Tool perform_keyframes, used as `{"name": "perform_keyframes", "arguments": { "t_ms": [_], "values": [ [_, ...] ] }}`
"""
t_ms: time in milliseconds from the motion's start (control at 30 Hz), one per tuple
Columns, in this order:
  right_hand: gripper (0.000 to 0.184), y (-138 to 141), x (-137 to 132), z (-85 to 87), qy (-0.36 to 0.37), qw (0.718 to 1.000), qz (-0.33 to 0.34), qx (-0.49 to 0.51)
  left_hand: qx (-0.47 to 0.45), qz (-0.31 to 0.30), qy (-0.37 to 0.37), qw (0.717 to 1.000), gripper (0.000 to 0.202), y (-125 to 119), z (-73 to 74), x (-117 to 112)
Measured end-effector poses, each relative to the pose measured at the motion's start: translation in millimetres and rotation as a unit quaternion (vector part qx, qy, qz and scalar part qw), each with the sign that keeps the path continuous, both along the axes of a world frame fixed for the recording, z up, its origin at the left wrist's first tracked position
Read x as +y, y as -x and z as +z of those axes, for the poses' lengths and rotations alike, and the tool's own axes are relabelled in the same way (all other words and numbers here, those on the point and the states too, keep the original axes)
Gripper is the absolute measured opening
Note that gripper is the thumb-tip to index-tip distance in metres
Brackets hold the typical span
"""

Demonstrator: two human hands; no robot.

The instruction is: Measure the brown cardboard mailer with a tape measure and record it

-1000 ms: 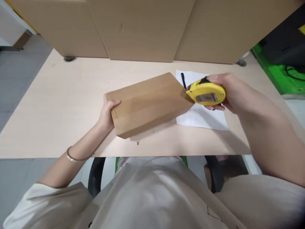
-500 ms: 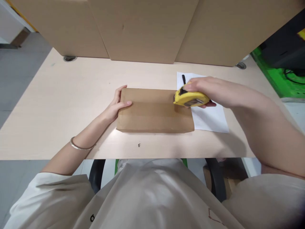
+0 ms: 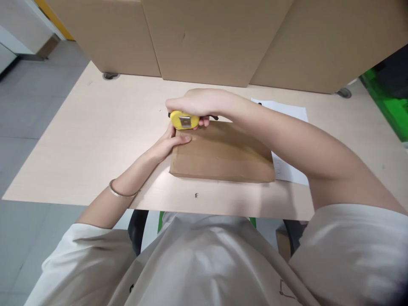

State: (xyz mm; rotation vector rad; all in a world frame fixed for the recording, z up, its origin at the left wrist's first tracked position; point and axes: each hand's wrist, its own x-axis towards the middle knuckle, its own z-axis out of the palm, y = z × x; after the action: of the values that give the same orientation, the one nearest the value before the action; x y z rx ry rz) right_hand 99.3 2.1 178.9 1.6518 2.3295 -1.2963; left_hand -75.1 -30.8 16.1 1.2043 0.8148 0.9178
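A closed brown cardboard box point(image 3: 223, 159) lies flat on the pale wooden table point(image 3: 76, 140). My left hand point(image 3: 170, 142) grips the box at its left end, thumb on top and the other fingers down the side, partly hidden. Wrapped around a yellow tape measure point(image 3: 185, 120), my right hand point(image 3: 199, 104) is over the far left corner of the box, close to my left fingers. A black strap trails from the tape measure. I cannot make out any blade drawn from it.
White paper point(image 3: 291, 170) lies to the right of the box, partly under my right forearm. Tall cardboard panels point(image 3: 216, 42) stand along the table's back edge. Cable holes point(image 3: 111, 76) sit near the back corners. A small dark mark point(image 3: 196, 195) shows near the front edge.
My right hand has carried the tape measure leftward, from the box's right end to its far left corner. My left hand keeps its hold on the box. The view has shifted slightly.
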Motion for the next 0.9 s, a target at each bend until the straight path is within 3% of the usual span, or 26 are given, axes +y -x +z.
{"name": "perform_keyframes", "arguments": {
  "t_ms": [200, 300, 400, 633, 733, 833, 900],
  "values": [
    [0.037, -30.6, 6.5, 3.4, 0.026, 0.996, 0.033, -0.073, 0.02, 0.039, 0.047, 0.998, 0.075, -2.3, 5.7, -3.4],
    [0.041, -41.6, 5.8, 2.0, 0.029, 0.996, 0.016, -0.086, -0.011, 0.062, 0.054, 0.997, 0.056, -9.1, 12.8, -5.3],
    [0.045, -43.4, 4.0, -2.7, 0.012, 0.997, -0.011, -0.081, -0.036, 0.089, 0.052, 0.994, 0.048, -14.6, 14.9, -3.4],
    [0.045, -56.3, 0.8, -6.8, 0.009, 1.0, -0.014, -0.027, 0.047, 0.11, 0.004, 0.993, 0.044, -9.6, 11.7, 2.0],
    [0.045, -88.6, -9.2, 4.3, 0.015, 0.998, -0.025, -0.047, 0.067, 0.118, -0.005, 0.991, 0.042, -7.7, 12.8, 2.1],
    [0.041, -141.2, -23.6, 13.4, 0.015, 0.997, -0.052, -0.064, 0.067, 0.122, 0.007, 0.99, 0.036, -7.8, 14.2, 2.2],
    [0.049, -178.8, -32.5, 12.8, 0.016, 0.995, -0.081, -0.059, 0.061, 0.123, 0.018, 0.99, 0.034, -8.1, 15.4, 2.3]
  ]
}}
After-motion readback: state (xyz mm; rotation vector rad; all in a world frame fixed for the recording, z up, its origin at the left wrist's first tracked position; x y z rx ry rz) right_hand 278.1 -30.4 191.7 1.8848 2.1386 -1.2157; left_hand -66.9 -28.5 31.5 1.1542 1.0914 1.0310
